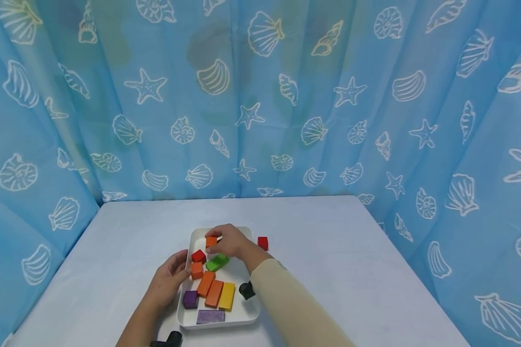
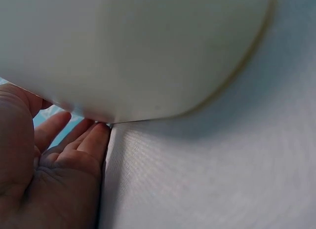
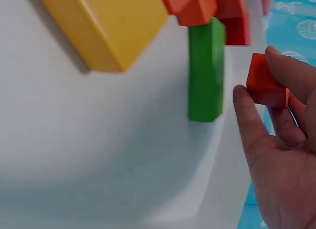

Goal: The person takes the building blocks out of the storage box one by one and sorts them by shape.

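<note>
Between thumb and fingers my right hand [image 1: 229, 241] pinches an orange cube [image 3: 266, 81], over the far end of a white tray [image 1: 240, 270]. At the tray's left side, my left hand [image 1: 167, 282] touches the outer wall with extended fingers, its thumb at the rim. Close to that thumb sit a red cube [image 1: 198, 256] and another orange cube [image 1: 197, 270]. A green block [image 3: 205, 73] lies just short of the right hand. Nearer in the tray are two orange blocks [image 1: 214, 293] side by side, a yellow block [image 1: 226, 296], a dark purple cube [image 1: 190, 299] and a light purple block [image 1: 210, 316].
Outside the tray, a red cube [image 1: 263, 243] sits on the white table [image 1: 321, 250] to the right. A blue curtain [image 1: 243, 144] with shell and starfish drawings hangs around the table's back and sides.
</note>
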Demonstrator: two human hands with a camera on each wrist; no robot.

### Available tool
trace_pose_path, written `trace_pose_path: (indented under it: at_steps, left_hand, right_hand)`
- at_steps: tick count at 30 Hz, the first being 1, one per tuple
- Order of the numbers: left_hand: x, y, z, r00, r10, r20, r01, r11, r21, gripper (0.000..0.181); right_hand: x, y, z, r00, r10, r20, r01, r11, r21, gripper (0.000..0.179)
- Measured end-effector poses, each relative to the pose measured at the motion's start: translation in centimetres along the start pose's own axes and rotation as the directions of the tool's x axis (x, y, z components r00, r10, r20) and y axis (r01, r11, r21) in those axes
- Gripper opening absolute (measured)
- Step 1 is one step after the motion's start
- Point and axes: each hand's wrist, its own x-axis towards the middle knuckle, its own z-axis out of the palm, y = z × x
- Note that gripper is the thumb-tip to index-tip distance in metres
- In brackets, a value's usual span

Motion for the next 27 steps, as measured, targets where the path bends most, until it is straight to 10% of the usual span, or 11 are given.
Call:
trace_pose_path:
  at_steps: [11, 27]
  left_hand:
    - [-0.3, 0.0, 0.3, 1.0, 0.005, -0.021, -0.005, 1.0, -0.002, 0.067]
    - [-0.3, 0.1, -0.2, 1.0, 0.013, 0.018, -0.013, 1.0, 0.003, 0.067]
  right_hand:
    - [-2.0, 1.5, -4.2, 0.998, -0.051, -0.041, 0.054, 0.996, 0.071, 0.039]
    - [-4.9, 12.3, -12.1, 0.959, 0.112, -0.258, -0.077, 0.987, 0.143, 0.041]
